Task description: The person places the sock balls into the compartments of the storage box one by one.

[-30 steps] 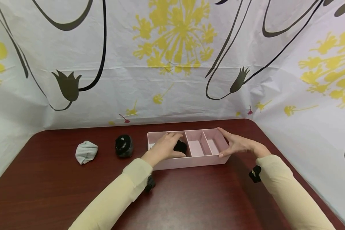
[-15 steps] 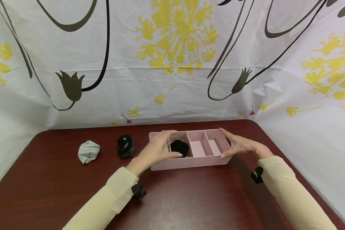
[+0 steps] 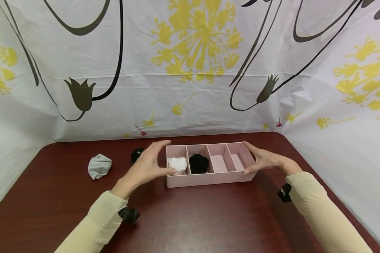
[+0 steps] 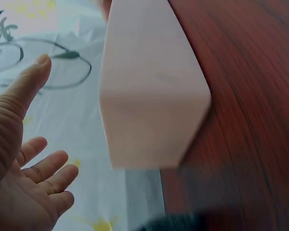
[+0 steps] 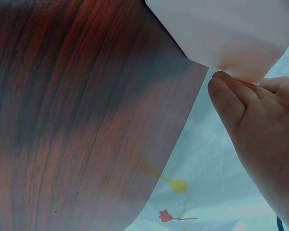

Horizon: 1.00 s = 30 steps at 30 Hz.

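Observation:
A long pink divided box (image 3: 209, 178) lies on the table, its compartments in a row. The leftmost one holds a white cloth bundle (image 3: 178, 165); a black cloth bundle (image 3: 198, 163) fills the one beside it. My left hand (image 3: 147, 165) is off the box's left end, thumb and fingers spread with nothing between them; the left wrist view shows this hand (image 4: 26, 178) apart from the box. My right hand (image 3: 266, 159) grips the box's right end, thumb at the near corner and fingers at the far one. In the right wrist view, its fingertips (image 5: 224, 82) touch the end wall.
A light grey cloth bundle (image 3: 99, 166) sits at the left of the dark red wooden table (image 3: 209, 218). Partly hidden behind my left hand is another dark bundle (image 3: 136, 154). A patterned white sheet (image 3: 130, 88) hangs behind the table and along its sides.
My left hand has let go of the black bundle and moved left out of the box, uncovering the white bundle. My right hand stays at the right end.

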Motion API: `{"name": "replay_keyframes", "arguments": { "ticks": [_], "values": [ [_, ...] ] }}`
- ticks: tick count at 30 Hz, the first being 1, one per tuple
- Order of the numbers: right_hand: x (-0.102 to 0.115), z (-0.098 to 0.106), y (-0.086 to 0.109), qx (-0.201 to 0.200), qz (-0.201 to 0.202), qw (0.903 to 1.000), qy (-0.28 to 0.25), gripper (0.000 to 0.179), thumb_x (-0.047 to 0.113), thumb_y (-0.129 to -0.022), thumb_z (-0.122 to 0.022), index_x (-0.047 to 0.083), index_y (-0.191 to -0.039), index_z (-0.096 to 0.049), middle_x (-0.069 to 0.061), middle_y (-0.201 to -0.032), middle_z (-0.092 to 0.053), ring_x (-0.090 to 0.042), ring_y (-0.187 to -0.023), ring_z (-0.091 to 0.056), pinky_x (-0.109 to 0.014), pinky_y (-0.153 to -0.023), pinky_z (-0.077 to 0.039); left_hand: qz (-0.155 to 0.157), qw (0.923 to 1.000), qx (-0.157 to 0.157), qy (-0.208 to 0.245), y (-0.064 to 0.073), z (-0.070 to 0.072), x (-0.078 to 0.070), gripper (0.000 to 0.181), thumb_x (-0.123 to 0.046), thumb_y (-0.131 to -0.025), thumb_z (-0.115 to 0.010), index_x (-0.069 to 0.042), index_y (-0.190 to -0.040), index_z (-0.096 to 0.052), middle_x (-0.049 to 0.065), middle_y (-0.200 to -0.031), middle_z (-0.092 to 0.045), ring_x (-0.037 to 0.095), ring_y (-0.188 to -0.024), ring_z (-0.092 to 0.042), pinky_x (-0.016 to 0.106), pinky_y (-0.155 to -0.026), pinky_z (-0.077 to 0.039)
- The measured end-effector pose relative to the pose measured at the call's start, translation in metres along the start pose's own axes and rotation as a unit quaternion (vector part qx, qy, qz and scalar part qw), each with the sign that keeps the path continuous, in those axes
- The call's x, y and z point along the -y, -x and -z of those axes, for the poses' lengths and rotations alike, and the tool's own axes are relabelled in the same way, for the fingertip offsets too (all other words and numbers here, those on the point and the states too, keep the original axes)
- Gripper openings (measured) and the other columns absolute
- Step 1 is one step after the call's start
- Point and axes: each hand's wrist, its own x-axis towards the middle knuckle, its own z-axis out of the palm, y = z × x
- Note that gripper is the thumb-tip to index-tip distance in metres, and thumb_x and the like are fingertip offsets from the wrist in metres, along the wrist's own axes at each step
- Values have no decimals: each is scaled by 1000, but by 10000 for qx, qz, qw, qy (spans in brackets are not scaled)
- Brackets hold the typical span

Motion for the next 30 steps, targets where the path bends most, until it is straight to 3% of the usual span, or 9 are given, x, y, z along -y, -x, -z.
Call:
{"name": "replay_keyframes", "arguments": {
  "ticks": [14,30],
  "values": [
    [1,0,1,-7,11,10000,80,120,25,-70,-83,1,-149,4,-30,-153,1,-45,-138,-10,-62,-106,-20,614,9974,33,-371,24,30,54,93,-43,-67,-82,-12,-142,-37,14,-141,-38,32,-128,-39,55,-97,-39],
    [-1,0,0,0,-8,10000,-15,120,25,-71,-83,2,-150,5,-29,-153,1,-44,-137,-12,-61,-105,-21,895,9947,301,-395,18,22,78,96,-39,-70,-81,-7,-144,-31,22,-147,-25,44,-132,-26,62,-98,-34]
  ]
}}
